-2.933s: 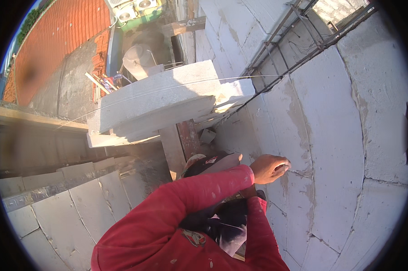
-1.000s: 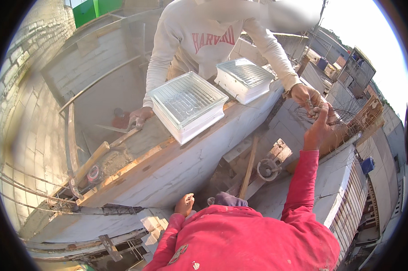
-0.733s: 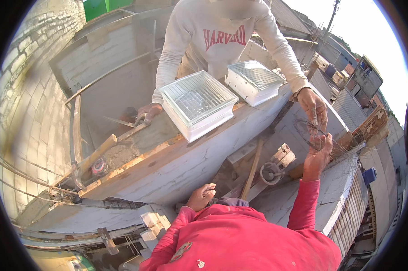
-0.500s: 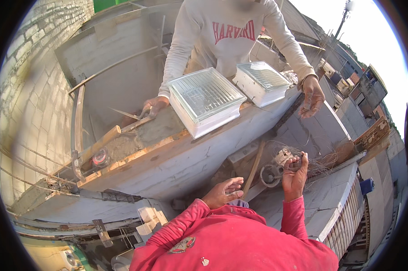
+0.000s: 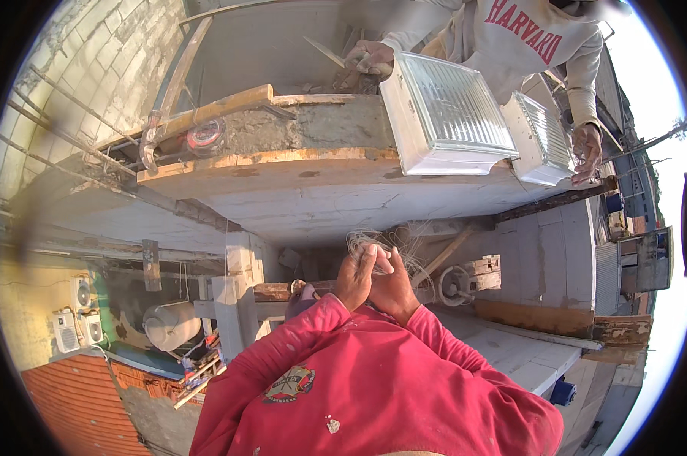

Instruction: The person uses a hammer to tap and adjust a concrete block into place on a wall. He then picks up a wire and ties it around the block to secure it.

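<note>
Two hands, one tangle of wire, two glass blocks on the wall

From where I stand I count one person in a red shirt, both hands brought together in front of the chest. Between them sits one loose tangle of thin wire, its loops and stray ends springing out above the fingers and off to the right. The left hand has its grip closed on the wire, thumb up; the right hand, pressed close beside it, has its fingers curled in on the same bundle.

Across the gap runs one pale wall, edged on top with a wooden board. Two ribbed glass blocks stand tilted there side by side, a nearer, larger-looking one and a second one to its right. Left of them I see one hammer with a wooden handle, and one red tape measure just beside it.

One co-worker in a pale sweatshirt stands behind the blocks: one hand by a pointed blade, the other hanging just beside the second block. Below on the left, three air conditioner units cluster on a yellow wall.
</note>
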The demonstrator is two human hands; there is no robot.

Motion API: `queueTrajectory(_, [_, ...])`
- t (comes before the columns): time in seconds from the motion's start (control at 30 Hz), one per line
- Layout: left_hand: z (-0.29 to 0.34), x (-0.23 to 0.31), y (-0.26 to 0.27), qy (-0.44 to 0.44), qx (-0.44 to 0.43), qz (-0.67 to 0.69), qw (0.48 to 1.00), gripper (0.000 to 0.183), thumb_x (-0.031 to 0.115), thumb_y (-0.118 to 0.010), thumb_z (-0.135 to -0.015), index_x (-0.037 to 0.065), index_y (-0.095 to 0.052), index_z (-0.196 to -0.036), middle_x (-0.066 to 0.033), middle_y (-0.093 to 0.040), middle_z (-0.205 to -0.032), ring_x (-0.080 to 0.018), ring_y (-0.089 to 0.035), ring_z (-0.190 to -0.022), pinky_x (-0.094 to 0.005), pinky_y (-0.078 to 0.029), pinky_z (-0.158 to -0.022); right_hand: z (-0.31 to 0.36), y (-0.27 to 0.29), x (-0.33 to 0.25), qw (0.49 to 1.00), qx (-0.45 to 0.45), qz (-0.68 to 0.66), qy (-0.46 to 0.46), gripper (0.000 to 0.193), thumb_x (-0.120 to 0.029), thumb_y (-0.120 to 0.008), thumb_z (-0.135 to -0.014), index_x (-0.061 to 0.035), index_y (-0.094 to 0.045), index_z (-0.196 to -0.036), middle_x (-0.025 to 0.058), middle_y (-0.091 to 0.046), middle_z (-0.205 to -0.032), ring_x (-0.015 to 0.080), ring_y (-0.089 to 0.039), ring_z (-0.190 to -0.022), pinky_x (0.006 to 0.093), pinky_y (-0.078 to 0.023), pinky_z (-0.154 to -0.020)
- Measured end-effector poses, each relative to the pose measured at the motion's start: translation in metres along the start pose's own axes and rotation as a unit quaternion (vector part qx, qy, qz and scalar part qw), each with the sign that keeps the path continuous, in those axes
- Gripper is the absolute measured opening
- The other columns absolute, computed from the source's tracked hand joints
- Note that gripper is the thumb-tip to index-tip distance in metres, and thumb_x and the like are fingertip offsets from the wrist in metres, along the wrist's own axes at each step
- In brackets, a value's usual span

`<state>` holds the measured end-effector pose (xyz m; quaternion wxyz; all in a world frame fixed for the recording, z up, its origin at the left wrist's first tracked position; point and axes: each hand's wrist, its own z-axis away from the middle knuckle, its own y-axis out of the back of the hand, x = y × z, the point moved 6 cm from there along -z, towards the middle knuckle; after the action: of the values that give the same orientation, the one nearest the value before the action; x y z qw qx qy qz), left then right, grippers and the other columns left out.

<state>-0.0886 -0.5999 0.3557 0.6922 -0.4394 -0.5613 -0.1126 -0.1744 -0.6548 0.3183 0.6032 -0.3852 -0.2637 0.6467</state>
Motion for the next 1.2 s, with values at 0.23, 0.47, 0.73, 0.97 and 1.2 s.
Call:
queueTrajectory(0.23, [0.019, 0.025, 0.065, 0.021, 0.159, 0.027, 0.987, 0.036, 0.033, -0.036, -0.111, 0.003, -0.056, -0.108, 0.0008, -0.047, -0.071, -0.0092, -0.055, -0.077, -0.0380, -0.058, -0.088, 0.035, -0.064, 0.011, 0.863, -0.030, 0.472, -0.179, 0.054, -0.044, -0.051, -0.105, 0.0061, -0.059, -0.124, 0.0190, -0.064, -0.117, 0.0253, -0.063, -0.110, 0.0374, -0.052, -0.098])
queueTrajectory(0.47, [0.033, 0.029, 0.066, 0.029, 0.196, -0.107, 0.974, 0.038, 0.035, -0.048, -0.108, 0.000, -0.052, -0.121, -0.0067, -0.057, -0.101, -0.0113, -0.058, -0.086, -0.0302, -0.054, -0.082, -0.027, -0.134, -0.021, 0.695, -0.077, 0.706, 0.115, 0.034, -0.031, -0.062, -0.102, 0.0033, -0.067, -0.103, 0.0082, -0.069, -0.089, 0.0154, -0.067, -0.076, 0.0283, -0.055, -0.071])
queueTrajectory(0.73, [0.037, 0.031, 0.060, 0.032, 0.162, -0.188, 0.968, 0.039, 0.023, -0.039, -0.103, -0.002, -0.048, -0.131, -0.0132, -0.061, -0.116, -0.0192, -0.061, -0.101, -0.0338, -0.049, -0.093, -0.051, -0.118, -0.008, 0.697, -0.125, 0.703, 0.067, 0.023, -0.017, -0.069, -0.097, 0.0034, -0.066, -0.108, 0.0065, -0.068, -0.094, 0.0117, -0.065, -0.084, 0.0265, -0.053, -0.075])
queueTrajectory(0.97, [0.039, 0.017, 0.060, 0.065, 0.147, -0.121, 0.980, 0.043, 0.029, -0.037, -0.106, -0.002, -0.051, -0.132, -0.0110, -0.062, -0.112, -0.0181, -0.061, -0.098, -0.0327, -0.048, -0.093, -0.051, -0.116, -0.013, 0.682, -0.120, 0.721, 0.013, 0.019, -0.014, -0.065, -0.099, 0.0039, -0.064, -0.106, 0.0039, -0.068, -0.090, 0.0105, -0.063, -0.083, 0.0264, -0.052, -0.075])
queueTrajectory(1.2, [0.042, 0.016, 0.066, 0.023, 0.203, -0.113, 0.972, 0.040, 0.028, -0.043, -0.109, -0.002, -0.057, -0.131, -0.0063, -0.064, -0.105, -0.0124, -0.061, -0.096, -0.0292, -0.051, -0.088, -0.056, -0.106, -0.021, 0.719, -0.129, 0.681, 0.046, 0.020, -0.017, -0.063, -0.098, 0.0016, -0.068, -0.104, 0.0101, -0.071, -0.086, 0.0137, -0.066, -0.079, 0.0296, -0.053, -0.073])
